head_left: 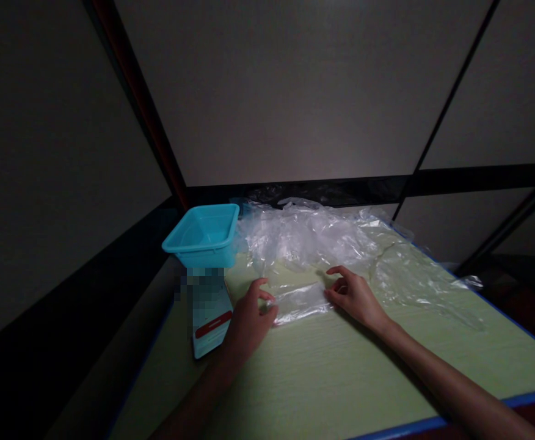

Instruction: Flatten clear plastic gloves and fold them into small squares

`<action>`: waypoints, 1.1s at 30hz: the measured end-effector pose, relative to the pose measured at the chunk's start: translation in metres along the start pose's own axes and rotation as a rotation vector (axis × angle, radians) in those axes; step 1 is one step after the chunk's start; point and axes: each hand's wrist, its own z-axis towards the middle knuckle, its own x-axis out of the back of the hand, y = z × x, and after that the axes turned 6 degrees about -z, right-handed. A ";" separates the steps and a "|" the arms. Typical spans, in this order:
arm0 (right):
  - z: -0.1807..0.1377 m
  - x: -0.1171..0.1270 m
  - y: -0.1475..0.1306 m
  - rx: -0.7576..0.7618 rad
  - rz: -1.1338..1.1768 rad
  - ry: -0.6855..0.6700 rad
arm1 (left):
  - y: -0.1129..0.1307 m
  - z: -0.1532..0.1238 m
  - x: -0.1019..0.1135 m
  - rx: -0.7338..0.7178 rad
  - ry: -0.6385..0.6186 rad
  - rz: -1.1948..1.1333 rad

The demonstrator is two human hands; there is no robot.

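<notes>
A clear plastic bag [300, 300], folded into a flat strip, lies on the table between my hands. My left hand [251, 315] pinches its left end between thumb and fingers. At the opposite end, my right hand [352, 298] grips the edge with thumb and bent fingers, its index finger raised. Just behind the strip is a loose heap of clear plastic bags [304, 235], crumpled and spread toward the right edge.
A blue plastic basin [203, 244] stands at the back left of the pale green table [322, 379]. Left of my left hand lies a phone [212, 333] with a lit screen, partly blurred out. Panelled cabinet doors [286, 91] rise behind the table.
</notes>
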 end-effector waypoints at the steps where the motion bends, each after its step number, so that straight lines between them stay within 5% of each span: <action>1: 0.000 0.000 0.000 0.001 -0.004 0.002 | -0.001 0.001 0.000 -0.013 0.009 0.015; 10: 0.001 -0.001 0.002 0.005 -0.029 0.005 | 0.000 0.000 0.007 -0.207 0.161 0.229; 17: 0.000 0.001 -0.002 0.029 -0.042 0.018 | 0.002 -0.021 -0.014 -0.643 0.051 0.411; 25: 0.004 0.006 0.007 0.148 -0.077 0.014 | 0.005 -0.033 -0.023 -0.593 -0.176 0.456; 33: -0.004 0.010 0.003 0.199 -0.020 -0.114 | -0.005 -0.024 -0.018 -0.550 -0.030 0.569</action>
